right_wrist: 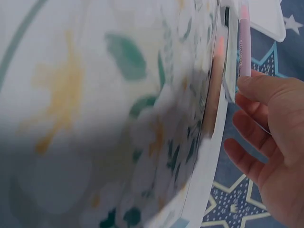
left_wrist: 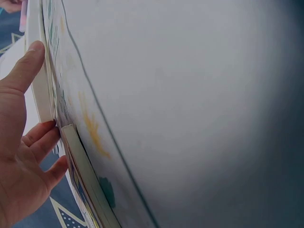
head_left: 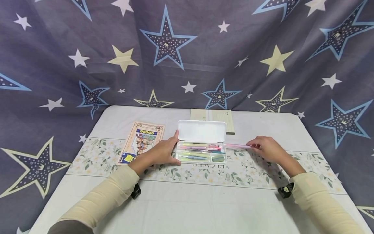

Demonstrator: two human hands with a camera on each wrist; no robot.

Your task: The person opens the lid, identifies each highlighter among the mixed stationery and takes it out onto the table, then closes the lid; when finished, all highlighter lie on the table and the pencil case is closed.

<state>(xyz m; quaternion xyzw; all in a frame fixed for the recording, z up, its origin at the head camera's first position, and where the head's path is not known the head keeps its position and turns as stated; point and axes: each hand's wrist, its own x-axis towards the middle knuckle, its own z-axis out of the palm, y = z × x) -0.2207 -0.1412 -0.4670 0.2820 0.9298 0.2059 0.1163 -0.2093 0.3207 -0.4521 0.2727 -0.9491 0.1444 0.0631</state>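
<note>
A white pencil case [head_left: 201, 130] stands with its lid raised. Several coloured pens [head_left: 195, 148] lie in its long compartment, and a greenish eraser [head_left: 217, 158] sits in the small front right one. My left hand [head_left: 165, 150] holds the case's left end, thumb at the front corner and fingers by the lid side; in the left wrist view the thumb [left_wrist: 32, 59] presses the case wall. To the right, my right hand [head_left: 267, 148] pinches a pink pen [right_wrist: 245, 45] between thumb and forefinger, other fingers loosely bent. The pen's far end reaches the case's right edge.
A comic-style booklet [head_left: 143, 139] lies left of the case, partly under my left forearm and hand. Behind the raised lid is a pale green notebook [head_left: 230, 122]. A floral band [head_left: 248, 177] crosses the white table; a starry cloth [head_left: 204, 71] hangs along the back.
</note>
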